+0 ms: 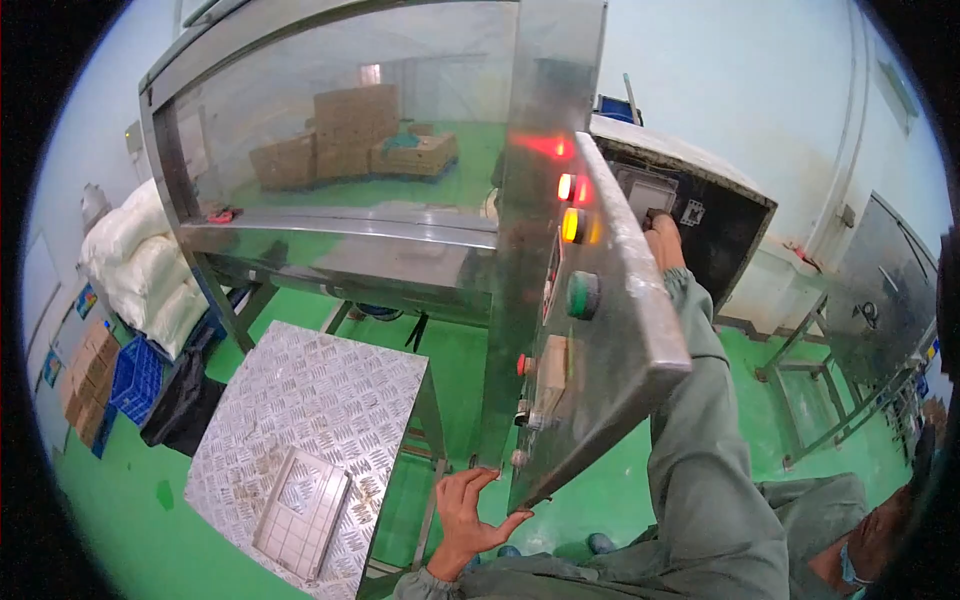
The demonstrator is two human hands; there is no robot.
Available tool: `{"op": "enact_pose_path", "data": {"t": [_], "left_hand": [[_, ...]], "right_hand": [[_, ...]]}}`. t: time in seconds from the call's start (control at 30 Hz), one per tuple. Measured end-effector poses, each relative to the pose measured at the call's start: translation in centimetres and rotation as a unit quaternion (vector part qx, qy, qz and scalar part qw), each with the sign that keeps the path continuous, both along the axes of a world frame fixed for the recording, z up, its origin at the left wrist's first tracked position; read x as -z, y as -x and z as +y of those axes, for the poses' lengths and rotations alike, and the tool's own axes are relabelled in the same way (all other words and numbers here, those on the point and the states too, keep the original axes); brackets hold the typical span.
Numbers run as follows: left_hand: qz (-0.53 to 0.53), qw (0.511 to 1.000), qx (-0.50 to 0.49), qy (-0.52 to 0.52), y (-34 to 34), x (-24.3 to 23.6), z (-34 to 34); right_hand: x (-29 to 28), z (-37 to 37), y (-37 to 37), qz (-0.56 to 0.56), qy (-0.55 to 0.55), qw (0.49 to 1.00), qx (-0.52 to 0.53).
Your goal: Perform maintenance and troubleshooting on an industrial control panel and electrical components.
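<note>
My right hand (662, 240) reaches into a dark open control box (738, 205). Its fingers are curled at the lower edge of a pale rectangular unit (648, 190); what they pinch, if anything, is hidden. The box's metal door (610, 330) stands swung out in front of me. On that door are a lit red lamp (567, 187), a lit yellow lamp (573, 225), a green button (582, 296) and a small red button (523, 365). Below the door's lower corner, my left hand (468, 515) is open and empty, thumb and fingers spread.
A patterned metal table (330, 385) at the left bears a shallow tray (300, 510). Behind it rises a steel machine with a large clear window (400, 100). White sacks (140, 265) and a blue crate (137, 380) stand far left. Another person (870, 545) is at the lower right.
</note>
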State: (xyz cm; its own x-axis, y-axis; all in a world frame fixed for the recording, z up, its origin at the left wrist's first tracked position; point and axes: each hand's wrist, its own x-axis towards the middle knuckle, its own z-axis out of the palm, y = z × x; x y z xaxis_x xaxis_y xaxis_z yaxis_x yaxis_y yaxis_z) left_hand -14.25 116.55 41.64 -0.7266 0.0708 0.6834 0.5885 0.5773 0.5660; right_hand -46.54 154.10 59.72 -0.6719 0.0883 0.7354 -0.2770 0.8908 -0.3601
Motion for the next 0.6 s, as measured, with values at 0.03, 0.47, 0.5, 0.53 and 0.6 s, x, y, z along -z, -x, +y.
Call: {"op": "enact_pose_path", "data": {"t": [0.03, 0.47, 0.5, 0.53, 0.6], "left_hand": [[0.003, 1.000, 0.008, 0.001, -0.1, -0.2, 0.1], [-0.008, 1.000, 0.024, -0.010, 0.4, 0.0, 0.4], [-0.008, 1.000, 0.018, -0.016, 0.4, 0.0, 0.5], [-0.009, 1.000, 0.011, -0.020, 0.4, 0.0, 0.6], [-0.009, 1.000, 0.012, -0.011, 0.2, 0.1, 0.7]], "right_hand": [[-1.6, 0.1, -1.0, -0.025, 0.058, 0.998, -0.014], [-3.7, -2.9, -3.9, -0.101, 0.126, 0.986, 0.031], [-2.2, -1.8, -3.3, 0.043, -0.028, 0.999, 0.000], [-1.8, -1.4, -3.6, 0.090, -0.099, 0.991, -0.016], [-0.6, -0.4, -2.7, 0.210, -0.182, 0.958, -0.064]]}}
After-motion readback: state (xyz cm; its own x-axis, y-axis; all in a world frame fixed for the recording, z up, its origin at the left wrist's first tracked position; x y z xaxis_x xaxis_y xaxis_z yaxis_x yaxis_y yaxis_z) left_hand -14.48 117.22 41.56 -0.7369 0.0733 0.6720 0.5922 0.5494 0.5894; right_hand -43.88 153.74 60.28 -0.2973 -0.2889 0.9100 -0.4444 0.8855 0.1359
